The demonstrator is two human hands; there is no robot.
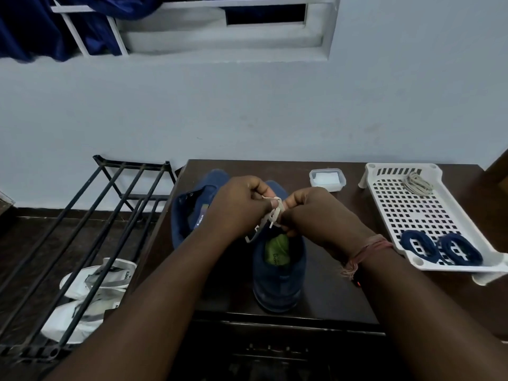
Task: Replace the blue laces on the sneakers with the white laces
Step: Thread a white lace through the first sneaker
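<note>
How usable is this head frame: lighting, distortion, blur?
Head view: dim, bluish light; the navy sneaker nearly merges with the dark table; wide-angle bending stretches the forearms; the white lace between left hand and right hand is slightly soft.

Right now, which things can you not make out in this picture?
Head view only:
- Lacing on the near sneaker: both hands cover the eyelets while pinching the white lace.
- Far sneaker: the left forearm hides its front.
- Print on the green insole: too small.
- Contents of the lidded box: unclear.
</note>
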